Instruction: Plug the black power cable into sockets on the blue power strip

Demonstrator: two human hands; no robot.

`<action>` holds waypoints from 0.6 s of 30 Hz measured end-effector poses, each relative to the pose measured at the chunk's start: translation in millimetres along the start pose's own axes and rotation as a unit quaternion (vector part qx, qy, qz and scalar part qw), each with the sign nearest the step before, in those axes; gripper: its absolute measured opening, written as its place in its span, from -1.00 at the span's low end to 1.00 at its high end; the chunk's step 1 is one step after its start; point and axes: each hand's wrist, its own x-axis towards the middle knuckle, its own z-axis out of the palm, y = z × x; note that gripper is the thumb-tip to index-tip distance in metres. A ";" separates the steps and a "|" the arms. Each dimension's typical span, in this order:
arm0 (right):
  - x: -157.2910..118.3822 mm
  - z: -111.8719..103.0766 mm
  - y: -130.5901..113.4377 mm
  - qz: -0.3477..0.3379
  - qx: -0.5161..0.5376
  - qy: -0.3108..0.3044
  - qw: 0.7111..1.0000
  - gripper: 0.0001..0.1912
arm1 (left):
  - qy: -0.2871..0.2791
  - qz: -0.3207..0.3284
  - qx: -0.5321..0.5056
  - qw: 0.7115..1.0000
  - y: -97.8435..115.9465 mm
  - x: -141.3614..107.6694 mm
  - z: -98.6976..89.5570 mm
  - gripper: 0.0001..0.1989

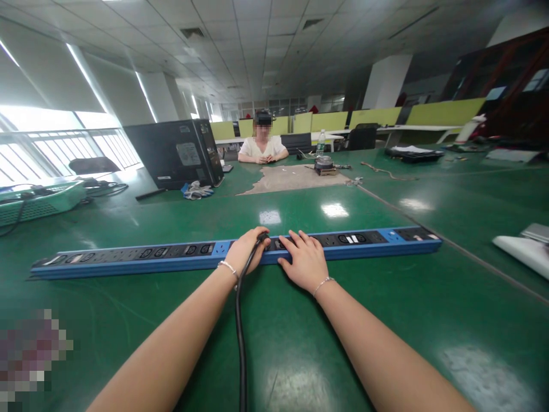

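Observation:
A long blue power strip with black and blue sockets lies across the green table in front of me. My left hand is closed around a black power plug at the strip's middle. From the plug a thick black cable runs down toward me past my left wrist. Whether the plug's pins sit in a socket, I cannot tell. Just right of it, my right hand rests on the strip with fingers spread, holding nothing.
A black computer case stands at the back left, gloves beside it. A green basket with cables is at far left. Across the table sits a person. Further back are a bottle and a round device.

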 end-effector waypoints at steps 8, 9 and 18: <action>-0.3 2.4 0.8 -0.002 0.009 0.008 1.000 -0.47 | -0.015 -0.021 0.026 0.999 7.8 5.8 -6.3 -0.69; -0.3 2.5 0.8 -0.002 0.010 0.008 1.000 -0.47 | -0.013 -0.027 0.033 0.999 8.2 5.6 -5.9 -0.69; 0.4 0.6 -0.1 0.004 0.012 0.003 1.000 -0.46 | 0.020 -0.046 0.092 0.994 8.9 2.0 0.7 -0.68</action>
